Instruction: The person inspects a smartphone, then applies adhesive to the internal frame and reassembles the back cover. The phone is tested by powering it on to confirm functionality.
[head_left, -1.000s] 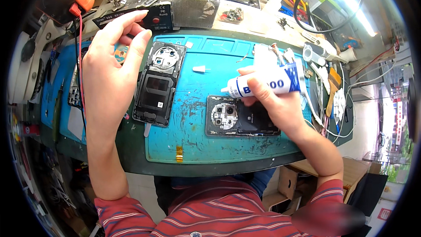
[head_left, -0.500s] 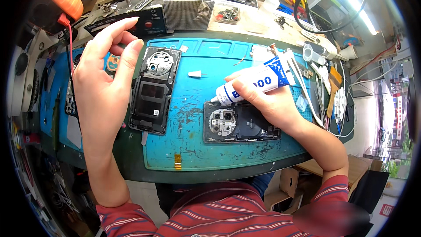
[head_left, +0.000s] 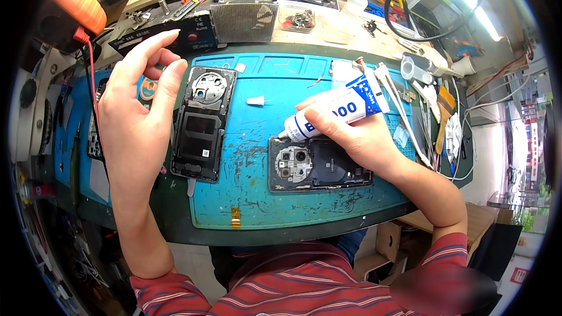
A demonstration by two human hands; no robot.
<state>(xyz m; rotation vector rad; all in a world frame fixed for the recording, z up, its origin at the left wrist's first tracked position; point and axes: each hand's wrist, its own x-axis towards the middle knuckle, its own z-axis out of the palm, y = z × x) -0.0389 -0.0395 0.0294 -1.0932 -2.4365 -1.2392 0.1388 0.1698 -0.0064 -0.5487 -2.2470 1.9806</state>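
Observation:
My right hand [head_left: 360, 143] is wrapped round a white and blue glue tube [head_left: 358, 100], held tilted with its nozzle down to the left. The nozzle is at the upper left edge of an opened phone [head_left: 294, 167] lying sideways; whether it touches cannot be told. My hand and the tube hide part of that phone. My left hand [head_left: 136, 102] is raised, empty, with thumb and forefinger curved apart. Beside it lies a black phone part with a round camera plate [head_left: 202, 123]. A small white pointed cap [head_left: 256, 101] rests between the two.
The blue work mat [head_left: 252, 208] bears a gold tape strip [head_left: 236, 216]. Tweezers, a brush [head_left: 446, 108] and white cables crowd the right side. A black box [head_left: 193, 38] and a mesh-fronted unit [head_left: 244, 22] stand at the back. A red wire [head_left: 93, 88] hangs at left.
The view has shifted slightly. The tube's nozzle has come a little lower, closer to the phone's edge. My left hand keeps nearly the same pose.

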